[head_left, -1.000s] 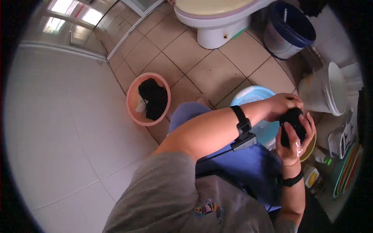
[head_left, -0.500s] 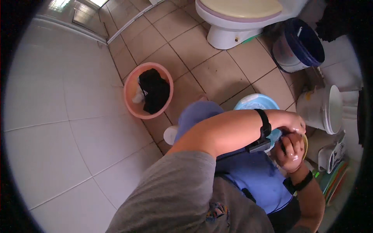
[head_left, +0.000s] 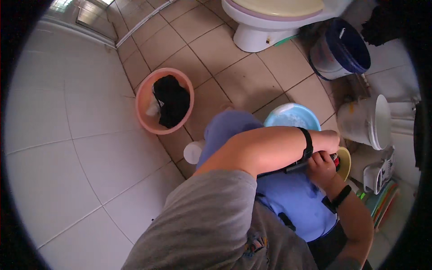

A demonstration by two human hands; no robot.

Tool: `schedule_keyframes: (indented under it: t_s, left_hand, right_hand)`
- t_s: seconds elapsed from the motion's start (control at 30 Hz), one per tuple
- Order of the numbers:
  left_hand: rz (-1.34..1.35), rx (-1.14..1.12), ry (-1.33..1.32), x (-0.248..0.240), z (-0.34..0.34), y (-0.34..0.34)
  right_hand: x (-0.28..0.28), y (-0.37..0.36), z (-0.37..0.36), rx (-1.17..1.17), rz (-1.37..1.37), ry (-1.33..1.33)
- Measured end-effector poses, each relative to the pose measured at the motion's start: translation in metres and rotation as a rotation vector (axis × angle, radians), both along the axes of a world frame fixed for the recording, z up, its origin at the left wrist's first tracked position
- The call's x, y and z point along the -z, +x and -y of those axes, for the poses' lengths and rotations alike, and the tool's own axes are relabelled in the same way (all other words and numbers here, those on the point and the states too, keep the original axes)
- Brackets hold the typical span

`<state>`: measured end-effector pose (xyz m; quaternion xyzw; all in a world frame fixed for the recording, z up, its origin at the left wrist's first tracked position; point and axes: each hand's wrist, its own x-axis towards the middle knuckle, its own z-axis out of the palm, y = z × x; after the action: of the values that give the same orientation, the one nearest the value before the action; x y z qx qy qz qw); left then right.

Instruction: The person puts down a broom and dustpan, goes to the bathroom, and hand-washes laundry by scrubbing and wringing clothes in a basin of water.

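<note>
My left hand [head_left: 331, 141] is curled closed over the near rim of a light blue basin [head_left: 312, 115] with sudsy water in it. Just below it, my right hand [head_left: 321, 170] is closed too, its fingers bent toward the left wrist. Whatever they grip is hidden by the left forearm and the knuckles. Beside the right hand stands a yellow basin [head_left: 345, 163], where a bit of red and dark cloth [head_left: 336, 161] shows. Both wrists wear black straps.
A pink basin [head_left: 140, 108] with black clothing [head_left: 173, 101] and something white stands on the tiles at left, near a white cylindrical container [head_left: 193, 152]. A toilet [head_left: 256, 38] is at the back. Buckets [head_left: 333, 56] and a white rack [head_left: 380, 173] line the right.
My hands have moved slightly left and closer together, the left dropping behind its wrist. The dark item seen earlier in the right hand is now out of sight. The whole view shifted a little.
</note>
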<state>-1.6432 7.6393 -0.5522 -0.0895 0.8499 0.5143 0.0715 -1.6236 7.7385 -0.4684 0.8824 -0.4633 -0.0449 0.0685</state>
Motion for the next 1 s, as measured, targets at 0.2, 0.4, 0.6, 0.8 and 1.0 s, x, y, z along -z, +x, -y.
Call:
schedule_keyframes:
  t_s: [0.2,0.4,0.6,0.8,1.0]
  left_hand:
    - [-0.212,-0.325,0.084,-0.042,0.029,0.028]
    - [-0.243,-0.409,0.114,-0.135,0.142,0.135]
    - [-0.248,-1.148,0.394,-0.147,0.225,0.348]
    - [-0.073,-1.649,-0.109,0.064,0.271,0.650]
    - [0.520,-2.121,-0.174,0.120,0.238,0.610]
  right_hand:
    - [-0.005,-0.016,-0.012,-0.015,0.072,-0.235]
    - [-0.050,-0.007,-0.027,0.448,0.260,-0.396]
    - [-0.085,-0.013,-0.039,0.891,0.404,-0.504]
    - [-0.083,-0.045,-0.091,0.951,0.738,-0.434]
    - [-0.067,-0.032,-0.094,1.220,1.009,-0.322]
